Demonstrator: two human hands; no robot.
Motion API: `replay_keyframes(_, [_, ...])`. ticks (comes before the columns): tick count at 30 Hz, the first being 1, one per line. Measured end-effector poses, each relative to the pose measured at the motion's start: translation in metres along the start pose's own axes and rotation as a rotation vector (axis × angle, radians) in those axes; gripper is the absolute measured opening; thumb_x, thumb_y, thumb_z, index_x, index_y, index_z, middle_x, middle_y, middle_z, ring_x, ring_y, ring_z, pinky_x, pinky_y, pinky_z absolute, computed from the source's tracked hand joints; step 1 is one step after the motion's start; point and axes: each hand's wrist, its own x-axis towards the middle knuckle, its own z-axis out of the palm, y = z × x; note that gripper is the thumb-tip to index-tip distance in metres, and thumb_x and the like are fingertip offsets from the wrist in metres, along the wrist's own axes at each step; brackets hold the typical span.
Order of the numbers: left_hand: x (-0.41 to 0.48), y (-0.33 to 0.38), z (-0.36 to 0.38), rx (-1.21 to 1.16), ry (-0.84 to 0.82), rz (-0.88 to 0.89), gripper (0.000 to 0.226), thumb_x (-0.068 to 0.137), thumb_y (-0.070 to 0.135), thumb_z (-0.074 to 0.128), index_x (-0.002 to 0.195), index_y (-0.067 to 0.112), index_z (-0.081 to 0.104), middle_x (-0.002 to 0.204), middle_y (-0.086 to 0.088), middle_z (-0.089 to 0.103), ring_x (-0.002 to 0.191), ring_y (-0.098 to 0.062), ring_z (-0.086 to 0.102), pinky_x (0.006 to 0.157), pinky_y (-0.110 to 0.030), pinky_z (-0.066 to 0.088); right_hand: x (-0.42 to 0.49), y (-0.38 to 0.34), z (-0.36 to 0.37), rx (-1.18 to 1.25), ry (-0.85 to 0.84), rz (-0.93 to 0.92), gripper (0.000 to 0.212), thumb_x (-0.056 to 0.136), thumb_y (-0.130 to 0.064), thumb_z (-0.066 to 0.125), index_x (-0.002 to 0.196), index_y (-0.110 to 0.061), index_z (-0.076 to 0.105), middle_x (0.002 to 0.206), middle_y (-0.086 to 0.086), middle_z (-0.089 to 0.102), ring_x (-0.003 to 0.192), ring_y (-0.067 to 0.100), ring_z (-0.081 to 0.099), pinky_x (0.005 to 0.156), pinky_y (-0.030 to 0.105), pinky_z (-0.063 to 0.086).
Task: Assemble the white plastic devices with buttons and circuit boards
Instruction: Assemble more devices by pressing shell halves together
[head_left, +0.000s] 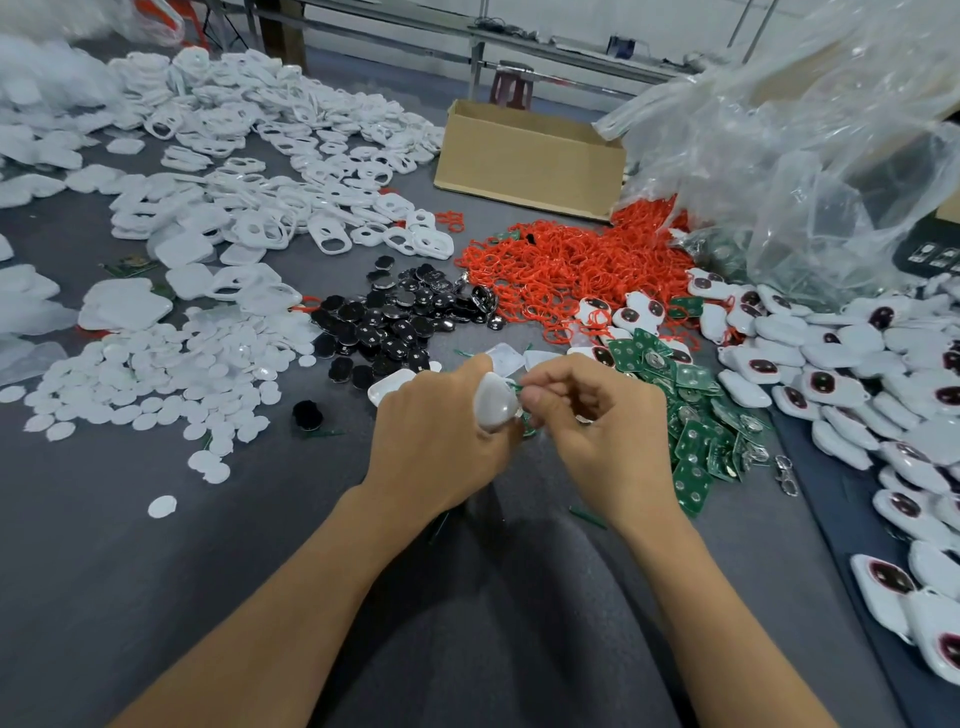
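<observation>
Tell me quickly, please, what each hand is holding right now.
Left hand: grips a white plastic shell.
Right hand: pinches a green part against that shell.

Nothing legible anywhere (pale marks on the dark box (930, 252) are too blurred; circuit boards (693, 444) too small).

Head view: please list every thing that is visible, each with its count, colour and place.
open shells: many, white, far left of table
discs: many, white, near left
buttons: one pile, black, centre
rings: one pile, red, centre right
circuit boards: one pile, green, right of the hands
finished devices: many, white with dark button, right side
cardboard box: one, brown, far centre
plastic bag: one, clear, far right
table: one, grey, under everything
held shell: one, white, between the hands
left hand: grips the held shell
right hand: pinches the held shell's edge
</observation>
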Motion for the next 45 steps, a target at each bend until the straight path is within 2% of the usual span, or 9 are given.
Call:
replay_keyframes(5, [0.000,-0.001,0.000,0.052,0.007,0.029,0.032,0.069,0.041,0.057,0.073,0.022,0.031,0.056,-0.007,0.054,0.057,-0.039,0.053,0.049,-0.029,0.027,-0.001,-0.003,-0.001,-0.013,-0.017,-0.015,0.018,0.078,0.006,0.070,0.074,-0.012,0.069,0.060,-0.008,0.061,0.054,0.007,0.052,0.056,0.018,0.045])
replay_keyframes(11, [-0.003,-0.001,0.001,0.109,-0.010,0.055,0.034,0.069,0.037,0.062,0.076,0.025,0.031,0.054,-0.006,0.052,0.054,-0.037,0.052,0.049,-0.029,0.027,-0.001,-0.004,-0.003,-0.057,-0.015,-0.041,0.017,0.077,0.005,0.071,0.071,-0.011,0.070,0.059,-0.006,0.060,0.055,0.008,0.051,0.055,0.015,0.042])
replay_keyframes(18, [-0.003,0.000,0.001,0.180,0.022,0.008,0.038,0.072,0.034,0.068,0.072,0.023,0.032,0.053,0.005,0.033,0.050,-0.034,0.049,0.048,-0.025,0.016,-0.002,-0.002,-0.001,-0.253,0.013,-0.165,0.010,0.074,-0.007,0.067,0.069,-0.016,0.068,0.056,-0.005,0.061,0.055,0.014,0.053,0.051,0.023,0.041])
replay_keyframes(20, [-0.004,0.001,0.001,0.191,0.010,0.006,0.035,0.073,0.035,0.066,0.073,0.023,0.032,0.052,0.003,0.036,0.050,-0.033,0.050,0.047,-0.025,0.012,-0.004,-0.001,0.000,-0.312,0.022,-0.180,0.009,0.075,-0.008,0.067,0.070,-0.015,0.068,0.059,-0.005,0.062,0.054,0.012,0.053,0.054,0.029,0.045])
replay_keyframes(23, [-0.003,0.004,0.002,0.250,-0.035,0.001,0.038,0.068,0.033,0.071,0.074,0.023,0.034,0.054,-0.007,0.052,0.051,-0.035,0.053,0.049,-0.027,0.018,-0.007,0.000,0.005,-0.390,0.042,-0.183,0.013,0.073,0.000,0.068,0.070,-0.012,0.066,0.062,-0.002,0.063,0.056,0.018,0.056,0.053,0.036,0.047])
replay_keyframes(27, [-0.003,0.006,0.000,0.326,-0.042,0.008,0.028,0.059,0.025,0.076,0.069,0.015,0.052,0.046,-0.010,0.051,0.038,-0.033,0.049,0.046,-0.024,0.018,-0.009,-0.001,0.005,-0.404,0.038,-0.185,0.016,0.071,0.005,0.066,0.068,-0.010,0.064,0.062,0.000,0.064,0.057,0.021,0.057,0.053,0.039,0.047])
replay_keyframes(32, [-0.004,0.002,0.002,0.250,0.032,0.103,0.016,0.068,0.024,0.061,0.066,0.013,0.050,0.044,-0.010,0.047,0.037,-0.034,0.046,0.044,-0.025,0.020,-0.006,-0.001,-0.001,-0.410,-0.011,-0.158,0.022,0.068,0.009,0.068,0.067,-0.013,0.068,0.061,-0.006,0.064,0.056,0.008,0.052,0.058,0.029,0.045])
replay_keyframes(37, [-0.005,0.001,-0.003,0.021,-0.130,0.090,0.021,0.065,0.033,0.053,0.069,0.022,0.036,0.056,-0.009,0.052,0.057,-0.037,0.052,0.049,-0.034,0.033,-0.004,-0.001,-0.006,-0.381,-0.059,-0.267,0.021,0.067,0.016,0.064,0.069,-0.004,0.067,0.065,0.002,0.065,0.062,0.012,0.052,0.058,0.030,0.043])
replay_keyframes(45, [-0.003,0.001,-0.004,-0.065,-0.180,0.057,0.024,0.062,0.034,0.056,0.065,0.026,0.033,0.055,-0.002,0.047,0.058,-0.034,0.046,0.051,-0.034,0.035,-0.002,-0.002,-0.010,-0.370,-0.082,-0.298,0.021,0.070,0.017,0.064,0.069,-0.003,0.068,0.066,0.004,0.065,0.061,0.017,0.055,0.059,0.031,0.044])
